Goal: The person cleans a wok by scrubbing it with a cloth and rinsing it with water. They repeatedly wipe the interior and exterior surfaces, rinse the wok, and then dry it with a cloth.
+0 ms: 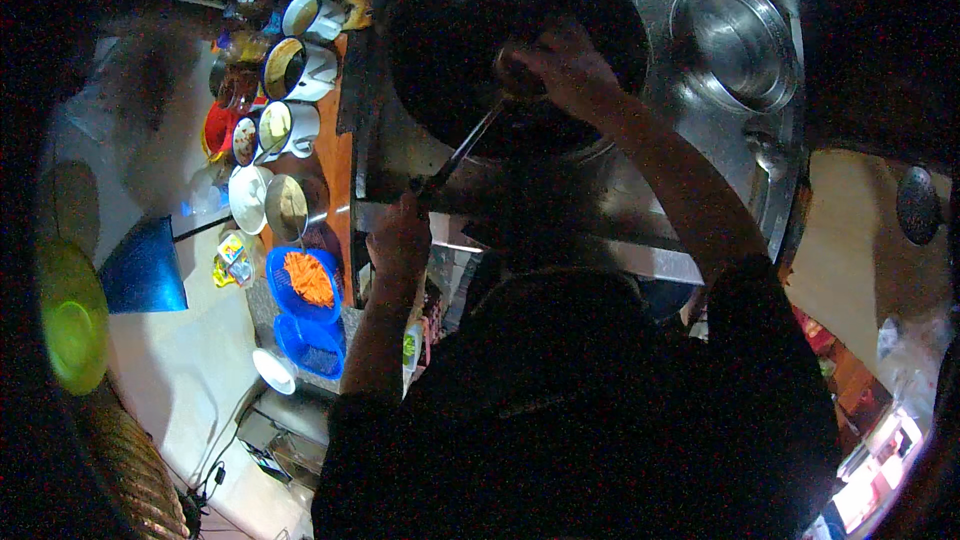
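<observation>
A large dark wok (457, 37) sits on the metal stove top before me. My left hand (401, 236) is closed around the dark grip of a long-handled metal utensil (476, 136), probably a ladle, whose shaft slants up over the wok. Above the wok, my right hand (574, 71) has its fingers bent at the utensil's far end, by a dim rounded shape (517, 79). Poor light hides whether those fingers grip the utensil's head or something small against it. The inside of the wok is too dark to read.
Right of the wok stand nested metal bowls (739, 45). Along the left counter are several enamel mugs (300, 127), a metal pot (287, 206), a blue basket (281, 292) of orange strips and another blue basket (307, 345). A perforated skimmer (918, 204) hangs at far right.
</observation>
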Demonstrator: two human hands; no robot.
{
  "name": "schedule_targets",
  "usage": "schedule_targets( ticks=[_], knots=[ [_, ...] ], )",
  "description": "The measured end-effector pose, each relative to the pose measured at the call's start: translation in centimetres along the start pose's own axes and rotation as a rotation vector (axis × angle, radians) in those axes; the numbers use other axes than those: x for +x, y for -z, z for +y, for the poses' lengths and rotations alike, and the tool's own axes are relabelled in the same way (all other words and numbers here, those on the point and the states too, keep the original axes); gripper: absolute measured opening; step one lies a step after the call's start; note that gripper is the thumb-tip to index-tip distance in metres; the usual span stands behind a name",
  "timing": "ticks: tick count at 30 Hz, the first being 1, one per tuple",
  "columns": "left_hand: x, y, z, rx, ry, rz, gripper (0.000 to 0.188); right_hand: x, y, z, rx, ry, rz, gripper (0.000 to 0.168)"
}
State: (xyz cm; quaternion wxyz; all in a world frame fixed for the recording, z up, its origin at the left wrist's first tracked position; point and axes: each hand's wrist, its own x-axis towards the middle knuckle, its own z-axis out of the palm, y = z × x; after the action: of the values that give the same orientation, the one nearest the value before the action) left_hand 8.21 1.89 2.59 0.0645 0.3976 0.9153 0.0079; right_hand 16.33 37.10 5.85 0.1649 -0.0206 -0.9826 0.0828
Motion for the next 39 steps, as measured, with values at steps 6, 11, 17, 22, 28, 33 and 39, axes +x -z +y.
schedule_targets(
  ticks=[6,11,17,22,28,33,39],
  knots=[
    [-1.3,0.3,0.0,-0.310,-0.098,0.096,0.020,-2.2,-8.1,8.9,0.233,-0.213,-0.100,0.036],
    [1.1,5.0,2.3,-1.418,0.485,-0.648,0.025,-2.3,-3.4,6.1,0.249,-0.564,0.223,0.037],
    [0.0,3.5,3.8,-1.680,0.252,-0.733,0.019,0.3,-2.7,0.1,-0.044,0.000,0.246,0.037],
    [0.3,6.3,4.6,-1.348,-0.093,-0.731,0.022,2.1,-3.2,1.1,-0.115,-0.042,0.195,0.039],
    [-0.9,7.0,4.5,-1.782,0.376,-0.858,0.016,3.2,-2.9,1.3,0.111,-0.131,0.256,0.031],
    [-0.6,8.7,5.9,-1.802,0.459,-0.947,0.019,4.0,-2.8,1.5,0.049,-0.178,0.182,0.029],
    [-2.2,5.7,5.4,-1.351,-0.019,-0.806,0.014,3.6,-2.1,1.9,0.128,-0.240,0.158,0.029]
  ],
)
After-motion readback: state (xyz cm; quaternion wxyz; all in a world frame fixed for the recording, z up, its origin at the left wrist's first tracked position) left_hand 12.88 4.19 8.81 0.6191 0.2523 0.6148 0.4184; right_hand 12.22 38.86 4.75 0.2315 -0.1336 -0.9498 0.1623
